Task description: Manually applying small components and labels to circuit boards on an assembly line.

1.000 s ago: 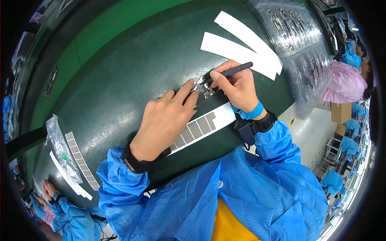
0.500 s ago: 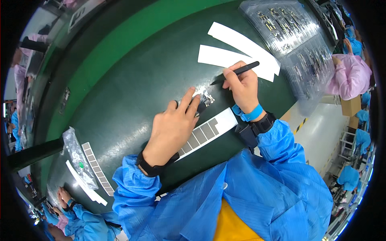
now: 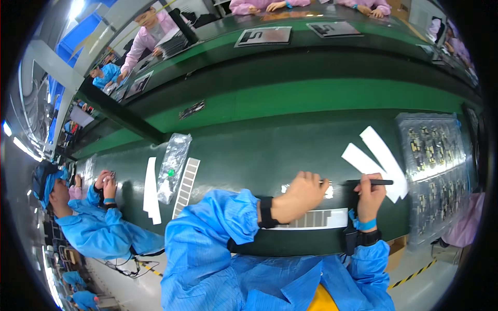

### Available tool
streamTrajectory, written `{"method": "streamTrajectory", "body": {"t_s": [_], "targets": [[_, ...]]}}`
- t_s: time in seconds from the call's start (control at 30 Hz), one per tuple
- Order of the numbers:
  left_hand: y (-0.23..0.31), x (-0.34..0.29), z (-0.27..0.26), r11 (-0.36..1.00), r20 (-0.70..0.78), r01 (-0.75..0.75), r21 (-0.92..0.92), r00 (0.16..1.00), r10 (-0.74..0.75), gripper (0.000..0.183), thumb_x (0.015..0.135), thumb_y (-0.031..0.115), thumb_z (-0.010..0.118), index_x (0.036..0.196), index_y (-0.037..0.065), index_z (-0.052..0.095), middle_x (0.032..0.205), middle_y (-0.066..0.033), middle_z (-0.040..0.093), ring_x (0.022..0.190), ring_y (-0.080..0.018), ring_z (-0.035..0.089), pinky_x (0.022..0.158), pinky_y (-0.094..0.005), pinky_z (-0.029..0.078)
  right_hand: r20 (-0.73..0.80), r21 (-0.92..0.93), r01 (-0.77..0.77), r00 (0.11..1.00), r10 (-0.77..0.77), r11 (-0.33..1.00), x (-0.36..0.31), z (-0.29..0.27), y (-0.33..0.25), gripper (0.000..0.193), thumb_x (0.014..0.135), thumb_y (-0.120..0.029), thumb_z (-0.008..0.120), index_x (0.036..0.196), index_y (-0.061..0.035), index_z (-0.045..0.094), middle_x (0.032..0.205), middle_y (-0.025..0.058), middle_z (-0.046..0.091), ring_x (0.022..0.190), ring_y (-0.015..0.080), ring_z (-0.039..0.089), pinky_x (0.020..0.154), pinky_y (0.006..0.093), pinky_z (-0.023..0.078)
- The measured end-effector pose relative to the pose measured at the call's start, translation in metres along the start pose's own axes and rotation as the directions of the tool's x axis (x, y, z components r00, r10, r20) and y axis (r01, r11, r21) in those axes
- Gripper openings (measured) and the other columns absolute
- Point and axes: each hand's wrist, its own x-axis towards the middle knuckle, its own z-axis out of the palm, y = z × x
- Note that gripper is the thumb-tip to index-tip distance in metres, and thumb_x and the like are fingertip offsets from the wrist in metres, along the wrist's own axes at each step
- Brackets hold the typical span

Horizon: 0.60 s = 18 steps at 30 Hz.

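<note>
My left hand (image 3: 301, 196) is bent over the table, its fingertips pressing on a small electronic part (image 3: 329, 192). Only the part's right end shows, shiny and silvery; the fingers cover the remainder. In my closed right hand (image 3: 370, 197) are slim black tweezers (image 3: 383, 182), lying almost level with the tip toward the left. That tip is apart from the part. Below my left hand lies a white strip of grey rectangular stickers (image 3: 338, 217), partly covered by my wrist. Two plain white strips (image 3: 383, 155) fan out beyond my right hand.
Stacked clear trays of electronic parts (image 3: 436, 155) stand at the right. Leftward lie a clear plastic bag (image 3: 174, 160), a second sticker strip (image 3: 185, 186) and a white strip (image 3: 150, 189). A co-worker in blue (image 3: 104, 228) sits at left; a dark post (image 3: 122, 116) rises behind.
The view has turned up and left, showing more of the line's far side. My left fingers have curled more over the part. The tweezers, still in my right hand, now lie flatter.
</note>
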Motion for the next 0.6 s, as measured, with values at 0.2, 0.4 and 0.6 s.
{"method": "streamTrajectory", "body": {"t_s": [0.2, 0.4, 0.6], "targets": [[-0.085, 0.047, -0.037, 0.99, -0.093, 0.097, -0.101, 0.99, -0.107, 0.03, 0.064, 0.002, 0.064, 0.093, 0.003, 0.057, 0.088, -0.017, 0.062, 0.078, -0.0336, 0.064, 0.064, -0.0432, 0.052, -0.032, 0.001, 0.034, 0.999, -0.034, 0.999, -0.001, 0.007, -0.004, 0.017, 0.089, -0.009, 0.06, 0.073, -0.002, 0.06, 0.062, 0.0003, 0.055, 0.057, 0.0073, 0.049, 0.051, 0.026, 0.04], [-0.239, 0.077, 0.01, 0.941, -0.122, 0.332, 0.059, 0.938, -0.323, 0.058, 0.061, 0.01, 0.069, 0.115, 0.007, 0.047, 0.102, -0.0187, 0.056, 0.086, -0.0406, 0.061, 0.072, -0.049, 0.051, -0.033, -0.083, 0.117, 0.992, -0.12, 0.99, -0.002, 0.002, -0.016, 0.019, 0.086, -0.018, 0.065, 0.076, -0.0027, 0.061, 0.058, 0.0108, 0.054, 0.05, 0.0176, 0.052, 0.049, 0.0325, 0.04], [-0.254, 0.07, 0.053, 0.947, -0.091, 0.322, 0.013, 0.943, -0.32, 0.053, 0.07, 0.009, 0.068, 0.119, 0.006, 0.05, 0.113, -0.0156, 0.055, 0.102, -0.0363, 0.058, 0.082, -0.0454, 0.051, -0.197, -0.276, 0.227, 0.938, -0.286, 0.934, -0.003, -0.086, -0.045, 0.021, 0.09, -0.018, 0.057, 0.08, 0.0004, 0.061, 0.073, 0.0134, 0.063, 0.066, 0.0179, 0.061, 0.06, 0.0339, 0.046]]}}
